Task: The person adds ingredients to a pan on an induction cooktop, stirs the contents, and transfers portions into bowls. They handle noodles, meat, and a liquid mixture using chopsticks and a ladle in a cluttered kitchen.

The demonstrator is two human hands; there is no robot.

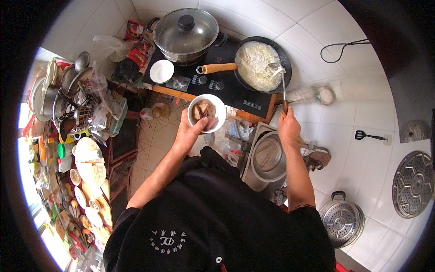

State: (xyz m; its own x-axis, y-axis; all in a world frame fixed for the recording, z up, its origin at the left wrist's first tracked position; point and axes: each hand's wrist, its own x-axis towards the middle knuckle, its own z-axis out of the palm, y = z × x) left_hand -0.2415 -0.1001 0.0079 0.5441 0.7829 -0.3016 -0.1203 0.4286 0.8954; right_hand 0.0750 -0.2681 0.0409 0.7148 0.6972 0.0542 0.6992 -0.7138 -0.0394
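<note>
My left hand (191, 131) grips a white bowl (221, 108) by its rim, the thumb reaching inside. Brownish and pinkish pieces of food (204, 110), perhaps meat, lie in it. My right hand (289, 127) is closed around the brown handle of a metal ladle (284, 85). The ladle's head rests among pale shredded vegetables or noodles in whitish liquid (257, 63), inside a dark wok (286, 56). The wok's wooden handle (219, 68) points left across the black cooktop (234, 97). The bowl is held just before the cooktop's front edge.
A lidded steel pot (185, 37) and another white bowl (161, 71) stand on the cooktop. At right, a sink (260, 127) holds a metal basin (268, 154). Pans and utensils crowd a rack (81, 112) at left. A black slotted spatula (368, 135) hangs on the tiled wall.
</note>
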